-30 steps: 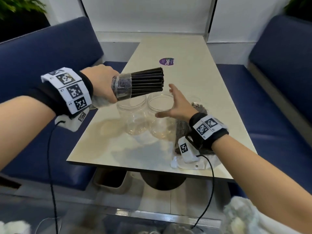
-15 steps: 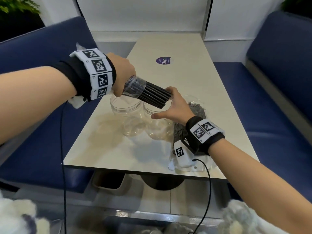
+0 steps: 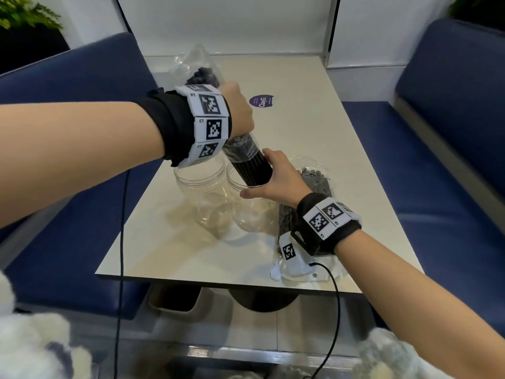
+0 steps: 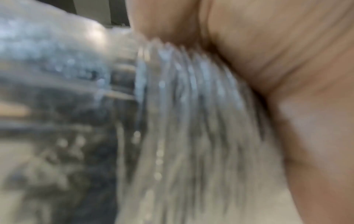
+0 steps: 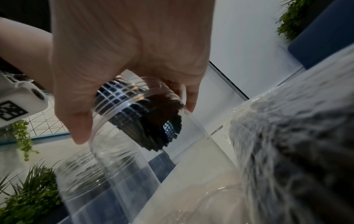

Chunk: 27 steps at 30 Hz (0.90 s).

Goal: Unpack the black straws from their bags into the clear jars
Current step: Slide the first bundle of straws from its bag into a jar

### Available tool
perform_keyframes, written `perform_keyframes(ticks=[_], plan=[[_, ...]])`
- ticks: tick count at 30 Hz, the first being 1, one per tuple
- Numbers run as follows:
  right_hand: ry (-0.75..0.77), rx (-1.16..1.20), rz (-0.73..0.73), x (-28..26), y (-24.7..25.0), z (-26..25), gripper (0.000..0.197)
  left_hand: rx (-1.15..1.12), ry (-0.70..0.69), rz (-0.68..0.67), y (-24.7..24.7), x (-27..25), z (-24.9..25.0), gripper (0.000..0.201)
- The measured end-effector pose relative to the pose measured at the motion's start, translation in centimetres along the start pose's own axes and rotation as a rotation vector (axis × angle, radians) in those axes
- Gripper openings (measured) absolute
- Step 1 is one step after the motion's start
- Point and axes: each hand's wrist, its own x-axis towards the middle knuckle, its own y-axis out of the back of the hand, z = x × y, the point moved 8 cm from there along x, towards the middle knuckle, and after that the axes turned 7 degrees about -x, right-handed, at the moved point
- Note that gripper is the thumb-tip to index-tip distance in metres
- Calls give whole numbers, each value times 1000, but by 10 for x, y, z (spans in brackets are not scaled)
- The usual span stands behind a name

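Even, soft indoor light fills the head view, with pale sheen on the bench (image 3: pixel 314 149) and faint shadows under the clear jars (image 3: pixel 202 198). Straight lines bow toward that view's edges. The left wrist view is smeared with blur throughout. In the right wrist view the bag of straws (image 5: pixel 298 144) is out of focus.

Black wristbands (image 3: pixel 175 127) both wrists, white square-code tags (image 3: pixel 210 116); white camera pod (image 3: pixel 291 254), black cable (image 3: pixel 334 310).

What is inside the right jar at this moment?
The lower ends of the straws are just inside the right jar, near its mouth. Its bottom looks empty. The right hand covers part of the rim.
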Motion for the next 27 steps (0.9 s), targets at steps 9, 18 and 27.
perform_keyframes(ticks=[9, 18, 27], plan=[[-19, 40, -10, -3, -1, 2, 95, 243, -46, 169, 14, -15, 9, 41], [-15, 41, -14, -6, -2, 0, 100, 229, 60, 296, 21, -33, -15, 51], [-1, 105, 9, -7, 0, -4, 82, -235, 324, 347, 7, -61, -75, 53]])
